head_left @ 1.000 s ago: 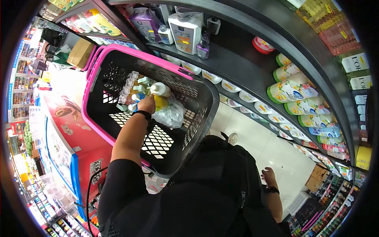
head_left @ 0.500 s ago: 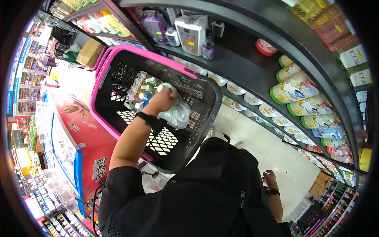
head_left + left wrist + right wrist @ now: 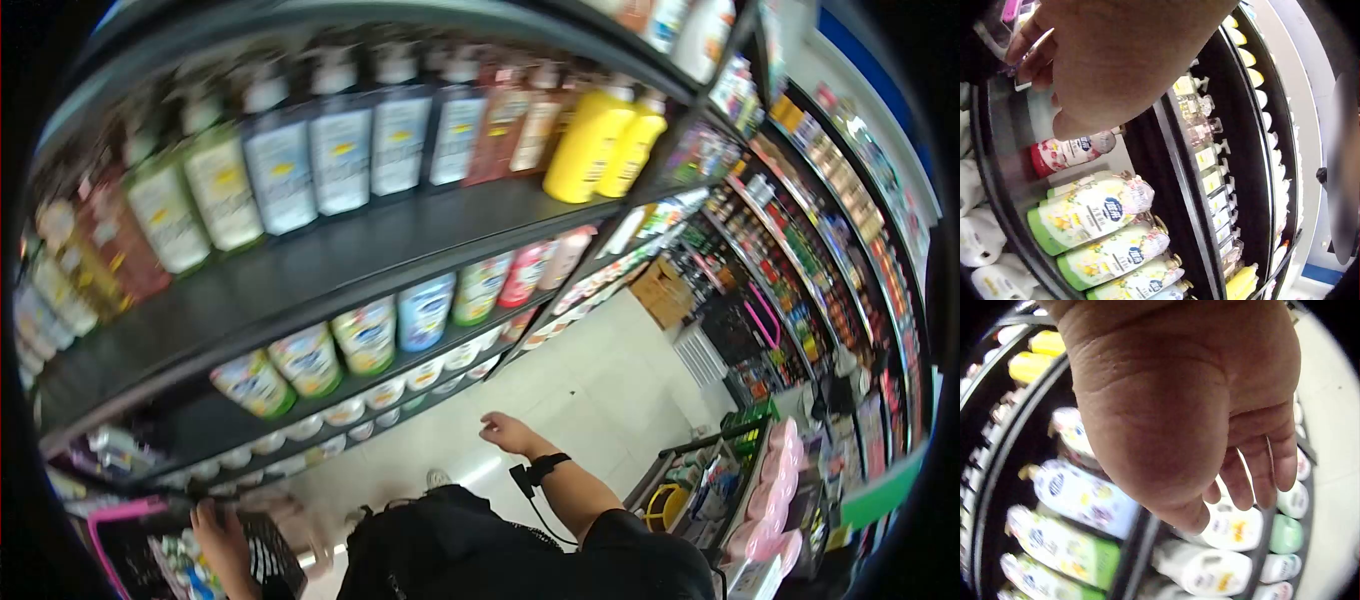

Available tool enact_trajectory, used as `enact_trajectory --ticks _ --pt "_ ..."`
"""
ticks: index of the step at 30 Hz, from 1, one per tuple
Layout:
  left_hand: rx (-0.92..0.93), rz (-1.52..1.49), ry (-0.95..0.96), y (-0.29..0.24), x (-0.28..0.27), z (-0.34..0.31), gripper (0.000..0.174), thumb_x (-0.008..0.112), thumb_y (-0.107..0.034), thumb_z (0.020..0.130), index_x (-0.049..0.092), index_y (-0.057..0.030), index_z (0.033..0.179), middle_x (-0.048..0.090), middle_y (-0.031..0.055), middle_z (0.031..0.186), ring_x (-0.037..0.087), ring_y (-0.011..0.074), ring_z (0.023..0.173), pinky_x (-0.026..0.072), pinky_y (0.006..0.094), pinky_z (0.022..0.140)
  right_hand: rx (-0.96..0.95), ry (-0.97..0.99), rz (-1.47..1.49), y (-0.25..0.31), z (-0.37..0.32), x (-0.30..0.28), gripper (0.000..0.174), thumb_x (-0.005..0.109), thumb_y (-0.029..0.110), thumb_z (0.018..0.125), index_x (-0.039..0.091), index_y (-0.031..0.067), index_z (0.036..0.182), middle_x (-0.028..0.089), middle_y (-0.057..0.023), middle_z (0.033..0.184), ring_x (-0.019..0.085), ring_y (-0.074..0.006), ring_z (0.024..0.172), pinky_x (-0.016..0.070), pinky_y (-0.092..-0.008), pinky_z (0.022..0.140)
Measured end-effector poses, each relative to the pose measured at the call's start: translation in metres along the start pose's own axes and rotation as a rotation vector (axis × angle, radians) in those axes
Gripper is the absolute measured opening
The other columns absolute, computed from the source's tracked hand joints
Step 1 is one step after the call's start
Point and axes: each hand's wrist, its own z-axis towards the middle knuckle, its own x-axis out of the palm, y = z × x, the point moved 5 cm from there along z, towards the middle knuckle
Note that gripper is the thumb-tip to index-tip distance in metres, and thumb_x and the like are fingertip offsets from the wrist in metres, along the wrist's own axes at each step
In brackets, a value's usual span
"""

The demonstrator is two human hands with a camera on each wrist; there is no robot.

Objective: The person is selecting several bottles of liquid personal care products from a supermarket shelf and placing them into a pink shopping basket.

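My left hand (image 3: 222,548) is at the lower left of the head view, overlapping the side of a black shopping basket with a pink rim (image 3: 125,507). Plastic-wrapped bottles (image 3: 180,562) lie inside the basket. From the left wrist, the palm (image 3: 1125,62) fills the top, fingers loosely bent with nothing seen in them. A red-and-white bottle (image 3: 1075,152) stands behind it on a shelf. My right hand (image 3: 508,433) hangs over the floor, its fingers relaxed. In the right wrist view that hand (image 3: 1191,406) is empty, and white bottles (image 3: 1232,528) show beyond its fingers.
Black shelves (image 3: 330,255) run along the front with pump bottles (image 3: 340,150), yellow bottles (image 3: 590,145) and flowery bottles (image 3: 365,335). Pale floor tiles (image 3: 590,400) lie between them and me. At the right stand a cardboard box (image 3: 662,292) and pink packs (image 3: 770,490).
The head view has swung right, so the basket now sits at the lower left. My left hand has left the bottles inside the basket and come to its side.
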Motion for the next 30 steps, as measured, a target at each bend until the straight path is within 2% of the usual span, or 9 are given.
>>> enact_trajectory --ticks 4,7,11,15,18,21,24,27,30 --pt "0.178 -0.275 0.073 -0.057 0.054 0.009 0.025 0.062 -0.003 0.084 0.060 -0.0001 0.109 0.056 0.0108 0.086 0.056 0.0210 0.076 0.0459 0.0336 0.071 -0.299 -0.352 0.050 0.086 -0.005 -0.180 0.033 0.068 0.020 0.091 0.063 0.0011 0.117 0.067 -0.0145 0.096 0.066 -0.0261 0.086 0.0530 -0.0370 0.077" --pt "0.239 -0.298 0.223 -0.150 0.066 0.004 0.039 0.073 -0.004 0.078 0.060 0.0008 0.115 0.063 0.0148 0.097 0.061 0.0275 0.086 0.0505 0.0379 0.073 -0.440 -0.545 0.033 0.133 -0.008 -0.301 0.038 0.067 0.011 0.094 0.056 0.0024 0.129 0.067 -0.0078 0.104 0.065 -0.0167 0.097 0.0535 -0.0320 0.086" --pt "0.548 -0.336 0.231 -0.228 0.075 -0.012 0.045 0.077 -0.007 0.075 0.061 -0.0001 0.116 0.064 0.0167 0.101 0.064 0.0320 0.090 0.0518 0.0402 0.077 -0.677 -0.806 0.140 0.201 0.018 -0.400 0.057 0.069 0.010 0.092 0.043 -0.0013 0.141 0.058 -0.0148 0.125 0.059 -0.0217 0.113 0.0522 -0.0347 0.093" --pt "0.434 -0.394 0.296 -0.251 0.080 -0.028 0.043 0.077 -0.010 0.077 0.061 0.0001 0.116 0.066 0.0193 0.100 0.066 0.0341 0.090 0.0532 0.0413 0.079 -0.747 -1.005 0.296 0.255 0.050 -0.449 0.070 0.071 0.014 0.093 0.033 -0.0022 0.149 0.048 -0.0229 0.142 0.055 -0.0290 0.124 0.0488 -0.0385 0.100" --pt "0.335 -0.339 0.287 -0.236 0.073 -0.036 0.044 0.078 -0.011 0.078 0.061 -0.0001 0.117 0.067 0.0192 0.100 0.067 0.0343 0.090 0.0545 0.0407 0.077 -0.733 -0.954 0.500 0.272 0.064 -0.466 0.071 0.067 0.021 0.097 0.028 -0.0030 0.152 0.044 -0.0276 0.147 0.051 -0.0313 0.131 0.0423 -0.0391 0.108" --pt "0.237 -0.309 0.212 -0.199 0.069 -0.046 0.041 0.077 -0.010 0.077 0.063 -0.0001 0.114 0.067 0.0177 0.097 0.066 0.0312 0.086 0.0550 0.0389 0.072 -0.816 -0.935 0.331 0.265 0.104 -0.471 0.085 0.076 0.029 0.088 0.029 -0.0105 0.148 0.052 -0.0280 0.139 0.057 -0.0326 0.124 0.0462 -0.0379 0.103" --pt "0.111 -0.279 0.192 -0.175 0.070 -0.054 0.038 0.074 -0.010 0.078 0.063 0.0002 0.113 0.066 0.0168 0.093 0.066 0.0296 0.081 0.0544 0.0391 0.071 -0.739 -0.839 0.491 0.269 0.102 -0.466 0.090 0.079 0.024 0.086 0.025 -0.0124 0.148 0.058 -0.0251 0.131 0.061 -0.0288 0.117 0.0485 -0.0363 0.099" --pt "0.075 -0.262 0.211 -0.181 0.067 -0.058 0.038 0.074 -0.011 0.078 0.063 0.0006 0.113 0.066 0.0170 0.093 0.066 0.0295 0.082 0.0546 0.0390 0.071 -0.751 -0.741 0.602 0.277 0.096 -0.463 0.089 0.078 0.021 0.087 0.023 -0.0122 0.148 0.059 -0.0235 0.129 0.063 -0.0264 0.113 0.0503 -0.0353 0.096" --pt "0.136 -0.291 0.213 -0.190 0.072 -0.055 0.040 0.074 -0.011 0.078 0.062 0.0011 0.115 0.068 0.0173 0.095 0.067 0.0300 0.084 0.0550 0.0393 0.073 -0.726 -0.701 0.571 0.283 0.091 -0.464 0.073 0.073 0.025 0.093 0.034 -0.0079 0.146 0.061 -0.0190 0.129 0.061 -0.0233 0.113 0.0488 -0.0343 0.095"
